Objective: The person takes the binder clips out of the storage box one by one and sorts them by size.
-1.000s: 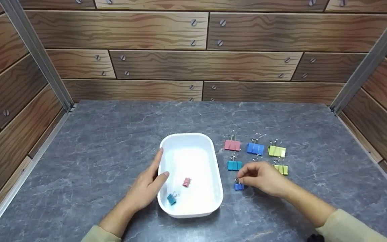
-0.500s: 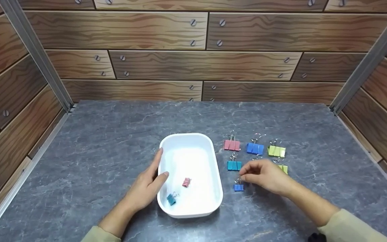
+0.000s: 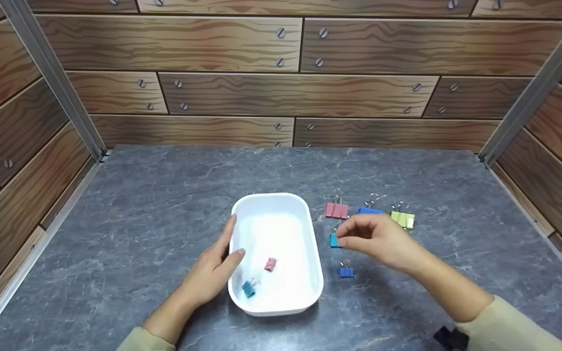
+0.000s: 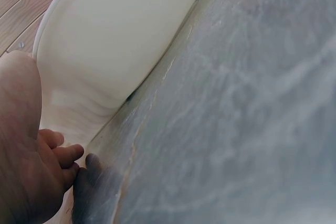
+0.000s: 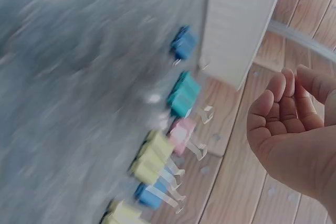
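Hovering with fingers loosely curled and empty, the right hand (image 3: 383,241) half hides the teal clip (image 3: 333,240).

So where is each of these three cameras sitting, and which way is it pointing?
Head: worn on the head, looking forward and down at the grey table, the white tray, the clips, and both hands with sleeves.
Left wrist: beside the left hand, looking along the tray's outer wall; fingers show.
Right wrist: behind the right hand, looking down at blurred binder clips; curled fingers, holding nothing.
Shared: tray and table in all three; the clips in head and right wrist.
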Tool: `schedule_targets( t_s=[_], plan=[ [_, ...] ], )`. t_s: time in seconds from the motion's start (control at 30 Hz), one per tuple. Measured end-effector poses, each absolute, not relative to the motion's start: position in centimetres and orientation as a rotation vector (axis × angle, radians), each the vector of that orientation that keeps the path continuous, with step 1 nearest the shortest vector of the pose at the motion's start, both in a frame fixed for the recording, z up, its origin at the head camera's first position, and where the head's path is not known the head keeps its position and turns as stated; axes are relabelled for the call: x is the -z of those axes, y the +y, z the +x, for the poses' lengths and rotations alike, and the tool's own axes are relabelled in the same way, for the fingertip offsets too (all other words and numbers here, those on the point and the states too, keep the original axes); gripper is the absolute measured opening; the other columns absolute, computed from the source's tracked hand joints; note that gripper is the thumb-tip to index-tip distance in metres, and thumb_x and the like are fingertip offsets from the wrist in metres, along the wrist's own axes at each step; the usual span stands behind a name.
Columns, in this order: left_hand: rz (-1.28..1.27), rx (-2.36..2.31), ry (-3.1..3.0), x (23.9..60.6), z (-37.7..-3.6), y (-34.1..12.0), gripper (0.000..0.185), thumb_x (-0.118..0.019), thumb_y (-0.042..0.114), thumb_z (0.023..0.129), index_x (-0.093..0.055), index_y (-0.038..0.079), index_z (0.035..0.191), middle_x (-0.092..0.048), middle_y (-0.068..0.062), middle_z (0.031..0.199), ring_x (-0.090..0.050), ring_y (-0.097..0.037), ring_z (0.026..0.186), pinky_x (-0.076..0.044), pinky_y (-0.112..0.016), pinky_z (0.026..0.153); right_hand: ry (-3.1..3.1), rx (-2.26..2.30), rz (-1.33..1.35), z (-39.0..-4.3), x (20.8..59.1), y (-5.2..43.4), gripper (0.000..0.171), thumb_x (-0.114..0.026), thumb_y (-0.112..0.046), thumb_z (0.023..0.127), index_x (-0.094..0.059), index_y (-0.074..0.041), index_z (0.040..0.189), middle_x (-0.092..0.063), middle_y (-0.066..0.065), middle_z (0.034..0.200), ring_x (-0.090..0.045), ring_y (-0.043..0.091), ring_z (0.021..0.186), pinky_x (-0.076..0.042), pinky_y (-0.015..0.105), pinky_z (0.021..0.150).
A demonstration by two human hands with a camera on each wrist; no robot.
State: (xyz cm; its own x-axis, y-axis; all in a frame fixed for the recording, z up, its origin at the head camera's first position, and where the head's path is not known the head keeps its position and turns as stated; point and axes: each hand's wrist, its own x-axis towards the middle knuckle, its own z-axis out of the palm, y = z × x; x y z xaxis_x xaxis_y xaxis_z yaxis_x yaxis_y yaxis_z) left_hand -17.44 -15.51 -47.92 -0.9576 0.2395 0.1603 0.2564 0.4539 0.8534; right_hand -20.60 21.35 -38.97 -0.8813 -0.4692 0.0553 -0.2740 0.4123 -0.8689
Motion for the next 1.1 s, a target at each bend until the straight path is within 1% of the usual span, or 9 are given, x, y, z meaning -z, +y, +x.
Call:
schedule_targets(
  t_s=[0.1, 0.2, 0.33, 0.43, 0.6, 0.67, 0.77, 0.87, 1.1],
  plan=[
    [-0.436, 1.566, -2.673, 47.9, -17.4, -15.6, 0.073, -0.053, 0.033, 0.111, -0.015, 0.024, 0.173, -0.025, -0.009, 0.173, -0.032, -0.028, 0.155, -0.03, -0.047, 0.124, 2.424, 1.5, -0.729, -20.4, 38.8, 19.6, 0.014, -0.08, -0.01, 0.095, -0.077, 0.001, 0.104, -0.075, 0.011, 0.099, -0.07, 0.016, 0.09, -0.06, 0.028, 0.082],
    [-0.416, 1.567, -2.682, 48.0, -17.3, -15.6, 0.073, -0.053, 0.033, 0.111, -0.015, 0.025, 0.173, -0.025, -0.009, 0.173, -0.032, -0.029, 0.155, -0.03, -0.048, 0.124, 2.384, 1.512, -0.792, -20.2, 38.8, 17.6, 0.014, -0.079, -0.007, 0.094, -0.077, 0.002, 0.104, -0.076, 0.011, 0.098, -0.07, 0.017, 0.089, -0.06, 0.028, 0.082],
    [-0.413, 1.56, -2.682, 48.1, -17.3, -15.6, 0.073, -0.053, 0.034, 0.111, -0.015, 0.026, 0.173, -0.025, -0.008, 0.173, -0.032, -0.028, 0.155, -0.029, -0.049, 0.124, 2.346, 1.483, -0.828, -19.9, 39.2, 15.0, 0.011, -0.078, -0.007, 0.094, -0.078, -0.003, 0.104, -0.076, 0.007, 0.098, -0.07, 0.018, 0.089, -0.06, 0.028, 0.08],
    [-0.424, 1.553, -2.672, 48.1, -17.3, -15.7, 0.072, -0.053, 0.034, 0.111, -0.015, 0.026, 0.173, -0.025, -0.008, 0.173, -0.032, -0.028, 0.155, -0.029, -0.049, 0.124, 2.302, 1.46, -0.856, -19.8, 39.7, 13.4, 0.011, -0.078, -0.008, 0.094, -0.079, -0.004, 0.104, -0.076, 0.005, 0.097, -0.07, 0.017, 0.088, -0.059, 0.026, 0.078],
    [-0.447, 1.536, -2.655, 48.3, -17.3, -15.6, 0.072, -0.053, 0.033, 0.111, -0.016, 0.024, 0.173, -0.029, -0.012, 0.171, -0.034, -0.031, 0.154, -0.031, -0.051, 0.123, 2.179, 1.446, -0.909, -19.6, 40.7, 11.1, 0.014, -0.075, -0.012, 0.099, -0.078, 0.0, 0.106, -0.077, 0.014, 0.097, -0.069, 0.017, 0.083, -0.056, 0.023, 0.073],
    [-0.455, 1.53, -2.654, 48.4, -17.3, -15.6, 0.072, -0.053, 0.033, 0.111, -0.016, 0.023, 0.173, -0.03, -0.014, 0.17, -0.036, -0.032, 0.153, -0.032, -0.052, 0.123, 2.158, 1.427, -0.92, -19.5, 41.1, 10.5, 0.015, -0.074, -0.012, 0.099, -0.078, 0.0, 0.107, -0.077, 0.014, 0.095, -0.068, 0.018, 0.082, -0.054, 0.022, 0.071],
    [-0.465, 1.53, -2.655, 48.4, -17.3, -15.4, 0.072, -0.053, 0.033, 0.111, -0.016, 0.023, 0.173, -0.032, -0.015, 0.17, -0.037, -0.032, 0.152, -0.033, -0.053, 0.122, 2.171, 1.382, -0.923, -19.4, 41.6, 9.8, 0.015, -0.074, -0.012, 0.099, -0.078, 0.0, 0.108, -0.076, 0.007, 0.092, -0.068, 0.014, 0.082, -0.053, 0.021, 0.072],
    [-0.465, 1.524, -2.646, 48.4, -17.3, -15.4, 0.072, -0.053, 0.033, 0.111, -0.017, 0.024, 0.173, -0.034, -0.014, 0.169, -0.039, -0.033, 0.152, -0.034, -0.054, 0.121, 2.201, 1.326, -0.959, -19.5, 42.0, 9.2, 0.014, -0.074, -0.009, 0.098, -0.078, 0.0, 0.108, -0.077, 0.0, 0.094, -0.066, 0.008, 0.081, -0.053, 0.021, 0.074],
    [-0.48, 1.502, -2.634, 48.2, -17.4, -15.6, 0.073, -0.054, 0.031, 0.111, -0.017, 0.024, 0.172, -0.035, -0.015, 0.169, -0.04, -0.033, 0.151, -0.034, -0.053, 0.121, 2.273, 1.204, -1.062, -19.8, 42.6, 8.4, 0.01, -0.074, -0.008, 0.099, -0.08, -0.005, 0.106, -0.077, -0.006, 0.095, -0.061, 0.002, 0.079, -0.051, 0.02, 0.073]
  ],
)
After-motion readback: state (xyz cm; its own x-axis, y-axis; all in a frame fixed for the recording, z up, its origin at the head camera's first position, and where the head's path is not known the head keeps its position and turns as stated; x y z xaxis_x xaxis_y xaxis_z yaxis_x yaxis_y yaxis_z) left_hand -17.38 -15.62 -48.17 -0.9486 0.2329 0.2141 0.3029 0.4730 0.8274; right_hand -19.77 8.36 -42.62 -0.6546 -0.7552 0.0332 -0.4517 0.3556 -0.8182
